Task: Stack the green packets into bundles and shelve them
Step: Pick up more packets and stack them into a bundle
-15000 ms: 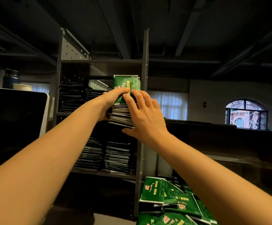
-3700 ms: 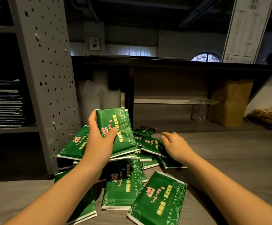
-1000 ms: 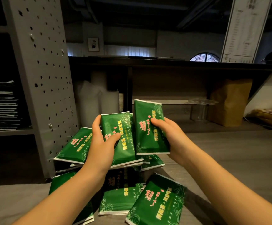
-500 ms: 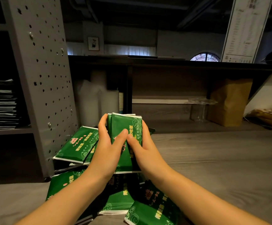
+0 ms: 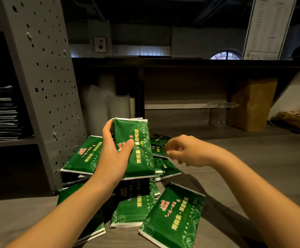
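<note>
My left hand (image 5: 114,156) grips a small bundle of green packets (image 5: 136,151), thumb across the top face, held a little above the table. My right hand (image 5: 186,151) hovers to the right of the bundle with loosely curled fingers, holding nothing; it is blurred. Several loose green packets lie in a heap below: one at the front right (image 5: 172,215), one under the bundle (image 5: 133,206), one leaning at the left (image 5: 84,156), smaller ones behind (image 5: 161,140).
A grey perforated shelf upright (image 5: 43,77) stands at the left, with stacked packets on its shelf (image 5: 0,113). The grey wooden table (image 5: 253,167) stretches right. A brown paper bag (image 5: 251,104) and a clear glass stand (image 5: 219,111) sit at the back.
My right hand set its packet onto the bundle in my left hand, then let go and drew away to the right. The left hand kept its hold.
</note>
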Motion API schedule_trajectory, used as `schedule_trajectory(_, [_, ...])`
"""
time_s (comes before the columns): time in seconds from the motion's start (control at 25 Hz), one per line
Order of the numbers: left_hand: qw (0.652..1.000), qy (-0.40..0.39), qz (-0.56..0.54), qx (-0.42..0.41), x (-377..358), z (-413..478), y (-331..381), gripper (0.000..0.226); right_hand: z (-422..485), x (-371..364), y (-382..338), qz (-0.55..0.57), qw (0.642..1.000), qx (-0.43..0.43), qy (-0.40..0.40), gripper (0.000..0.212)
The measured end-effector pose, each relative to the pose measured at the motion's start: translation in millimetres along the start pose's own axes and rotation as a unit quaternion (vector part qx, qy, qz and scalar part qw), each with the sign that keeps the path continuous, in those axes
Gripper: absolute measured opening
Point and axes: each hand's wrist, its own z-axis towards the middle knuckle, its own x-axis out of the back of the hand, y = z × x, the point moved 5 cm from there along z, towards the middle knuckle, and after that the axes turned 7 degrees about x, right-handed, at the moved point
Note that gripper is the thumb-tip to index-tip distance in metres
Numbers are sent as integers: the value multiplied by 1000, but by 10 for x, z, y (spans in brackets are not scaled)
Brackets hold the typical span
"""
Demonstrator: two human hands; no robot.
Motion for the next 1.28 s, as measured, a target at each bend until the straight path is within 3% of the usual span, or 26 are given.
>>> schedule_trajectory(0.24, [1000,15,-5,13,47,30,7,56,-178,-182,-19,-19,966,-98,-237,45])
schedule_trajectory(0.44, [999,11,-13,36,51,29,-28,57,-153,-301,-58,-90,953,-91,-273,57])
schedule_trajectory(0.6, [999,10,-13,39,41,3,-36,56,-129,-332,-66,-73,957,-48,-277,47])
schedule_trajectory(0.8, [999,7,-10,34,50,6,-32,55,-90,-164,112,5,985,-38,-171,53])
schedule_trajectory(0.92, [1000,-2,7,28,46,3,-45,50,-69,65,136,172,984,28,-24,32])
schedule_trajectory(1.08, [999,-23,8,39,23,-2,-53,48,-89,287,181,379,903,87,181,26])
schedule_trajectory(1.2, [997,-45,12,55,-18,-18,-74,51,-89,316,190,477,837,93,251,25])
schedule_trajectory(1.28, [996,-58,10,62,-53,-38,-95,52,-64,269,153,492,824,91,266,21])
